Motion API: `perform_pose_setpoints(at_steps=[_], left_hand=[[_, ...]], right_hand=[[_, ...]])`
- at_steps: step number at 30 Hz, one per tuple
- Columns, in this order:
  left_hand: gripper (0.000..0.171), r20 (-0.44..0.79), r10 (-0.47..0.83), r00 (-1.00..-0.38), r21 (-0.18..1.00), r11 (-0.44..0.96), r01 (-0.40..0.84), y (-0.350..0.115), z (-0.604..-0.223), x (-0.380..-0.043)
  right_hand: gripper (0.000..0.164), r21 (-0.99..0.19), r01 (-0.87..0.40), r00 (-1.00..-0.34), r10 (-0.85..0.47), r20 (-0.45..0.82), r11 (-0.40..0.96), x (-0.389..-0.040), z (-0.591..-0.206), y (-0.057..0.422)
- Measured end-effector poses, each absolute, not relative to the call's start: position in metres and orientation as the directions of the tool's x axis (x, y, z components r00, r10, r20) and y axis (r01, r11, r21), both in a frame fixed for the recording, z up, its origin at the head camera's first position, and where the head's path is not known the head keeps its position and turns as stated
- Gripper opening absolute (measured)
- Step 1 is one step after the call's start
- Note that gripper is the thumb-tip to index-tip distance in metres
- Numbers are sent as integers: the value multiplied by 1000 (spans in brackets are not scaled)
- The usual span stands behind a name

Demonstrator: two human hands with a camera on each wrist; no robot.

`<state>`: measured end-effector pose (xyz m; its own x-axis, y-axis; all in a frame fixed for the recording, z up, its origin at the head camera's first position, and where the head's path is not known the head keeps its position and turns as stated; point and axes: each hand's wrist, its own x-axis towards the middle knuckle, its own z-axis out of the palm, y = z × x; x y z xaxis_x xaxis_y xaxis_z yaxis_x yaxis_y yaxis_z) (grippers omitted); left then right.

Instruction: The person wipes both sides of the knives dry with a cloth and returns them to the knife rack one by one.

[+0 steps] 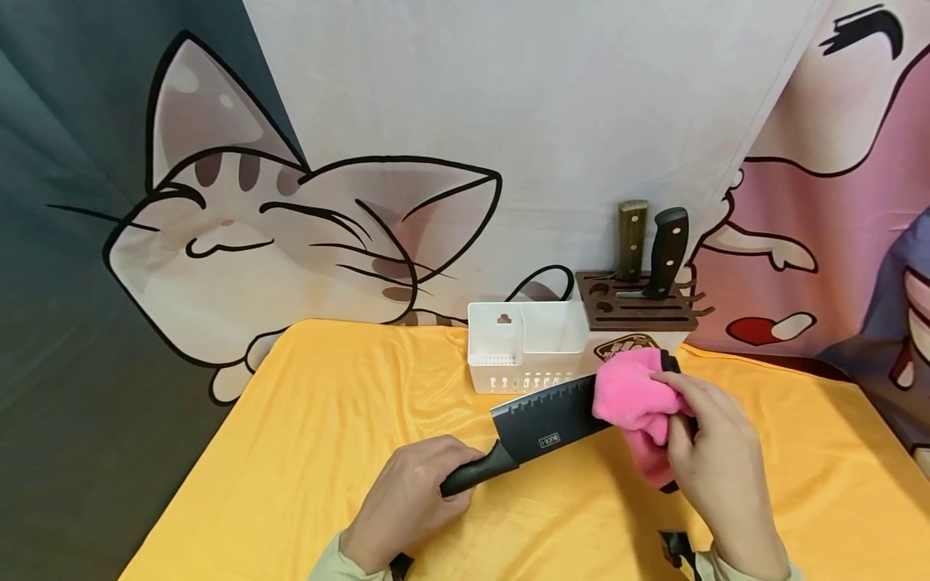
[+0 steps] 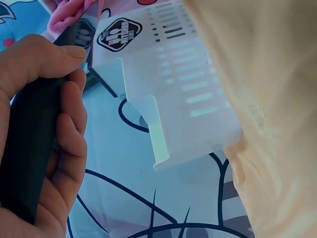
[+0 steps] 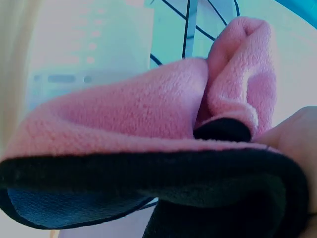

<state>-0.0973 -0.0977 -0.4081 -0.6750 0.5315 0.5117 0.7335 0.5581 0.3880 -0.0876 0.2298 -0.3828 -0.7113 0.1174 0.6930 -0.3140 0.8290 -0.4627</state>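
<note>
A black cleaver-like kitchen knife [image 1: 555, 415] is held tilted above the yellow cloth, its broad blade pointing up to the right. My left hand [image 1: 416, 494] grips its black handle [image 1: 479, 470]; in the left wrist view the fingers [image 2: 72, 134] curl round that handle. A pink cloth [image 1: 632, 395] with dark edging is folded over the far end of the blade, hiding the tip. My right hand [image 1: 719, 452] pinches this cloth between thumb and fingers against the blade. In the right wrist view the pink cloth [image 3: 143, 106] covers most of the hand.
Behind the knife stands a white knife holder [image 1: 526, 367] with open compartments and a brown slotted top [image 1: 639, 311]. Two knives stand in it, one with a brown handle [image 1: 632, 238], one with a black handle [image 1: 668, 246]. A yellow cloth [image 1: 349, 403] covers the table; a cartoon-print curtain hangs behind.
</note>
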Motion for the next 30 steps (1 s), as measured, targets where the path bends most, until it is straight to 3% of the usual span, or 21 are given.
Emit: perform_pose_setpoints(at_steps=[5, 9, 20, 30], left_hand=[[32, 550, 517, -655, 392, 533, 750, -101, -408, -98], [32, 580, 500, -643, 397, 516, 759, -102, -407, -99], [27, 629, 451, -633, 422, 487, 765, -103, -407, -102], [22, 652, 408, -639, 471, 441, 764, -101, -411, -102]], right_hand=[[40, -513, -239, -684, 232, 692, 824, -85, -379, 234], [37, -532, -233, -617, 299, 728, 814, -85, -376, 235], [30, -540, -372, -386, 403, 830, 755, -86, -357, 214], [24, -484, -516, -284, 393, 875, 706, -83, -348, 198]])
